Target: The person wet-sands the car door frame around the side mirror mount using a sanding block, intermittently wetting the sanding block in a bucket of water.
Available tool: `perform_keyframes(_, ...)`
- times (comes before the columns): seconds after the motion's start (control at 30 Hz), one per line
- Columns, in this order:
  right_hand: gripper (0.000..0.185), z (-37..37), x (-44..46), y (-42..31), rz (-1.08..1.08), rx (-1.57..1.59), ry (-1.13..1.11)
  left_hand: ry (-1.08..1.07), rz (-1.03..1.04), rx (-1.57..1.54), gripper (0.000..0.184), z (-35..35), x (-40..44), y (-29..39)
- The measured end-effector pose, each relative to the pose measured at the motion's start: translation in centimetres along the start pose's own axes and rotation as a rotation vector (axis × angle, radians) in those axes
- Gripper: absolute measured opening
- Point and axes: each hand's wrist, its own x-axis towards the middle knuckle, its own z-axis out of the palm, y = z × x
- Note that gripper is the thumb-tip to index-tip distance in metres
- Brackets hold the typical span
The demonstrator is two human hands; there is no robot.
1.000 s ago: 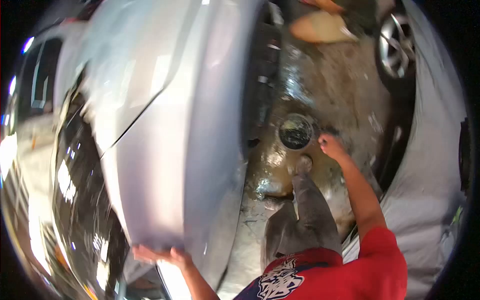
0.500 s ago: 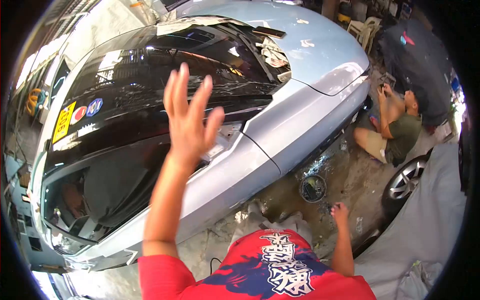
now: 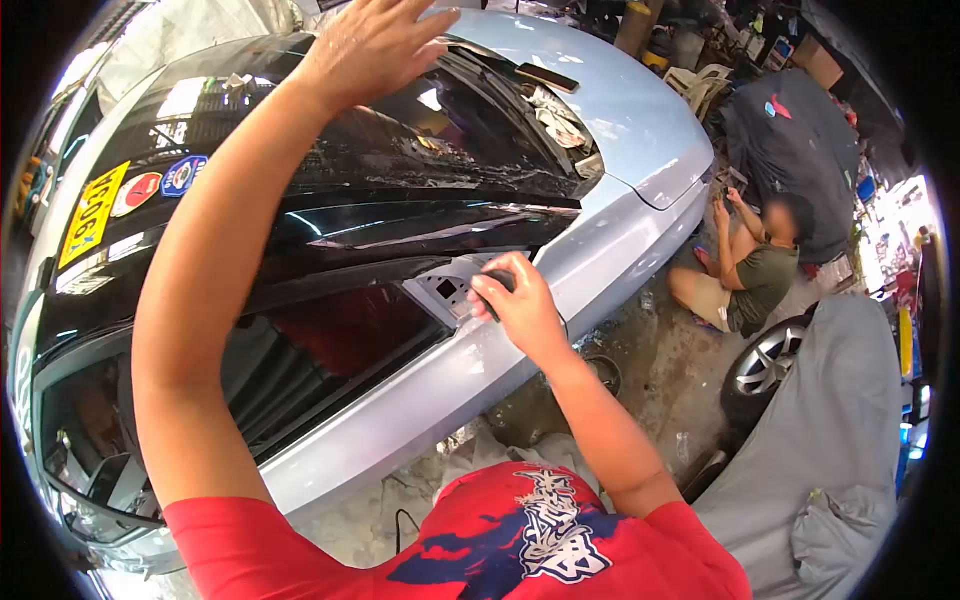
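My left hand point(image 3: 375, 50) is raised over the dark glass and black roof of a silver car point(image 3: 440, 420), its fingers stretched out and partly cut off by the top edge of the view. Whether it touches the surface I cannot tell. Wrapped in the fingers of my right hand point(image 3: 530, 315) is a small black block point(image 3: 497, 291), its exact kind unclear. That hand is beside the bare mirror mount point(image 3: 447, 287) at the front corner of the side window. Below my right forearm, a bucket point(image 3: 606, 372) is partly hidden.
A person point(image 3: 755, 270) crouches near the car's front. A wheel point(image 3: 768, 362) and a grey cover point(image 3: 820, 400) are at the right. A flat dark phone-like item point(image 3: 548, 77) lies on the bonnet, near crumpled paper point(image 3: 555, 115) at the windscreen base.
My left hand has moved up and away over the glass. My right hand has risen from low beside my body to the mirror mount, and the black block now shows in it.
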Motion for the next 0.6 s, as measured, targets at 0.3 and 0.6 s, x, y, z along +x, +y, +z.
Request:
perform_keyframes(0.3, 0.017, 1.1, 1.3, 0.6, -0.029, -0.088, 0.118, 0.028, 0.013, -0.067, 0.041, 1.4, 0.6, 0.9)
perform_keyframes(0.6, 0.02, 3.8, 0.4, 1.6, 0.007, 0.11, 0.213, 0.025, 0.033, 0.039, 0.04, 2.5, -0.1, -0.6)
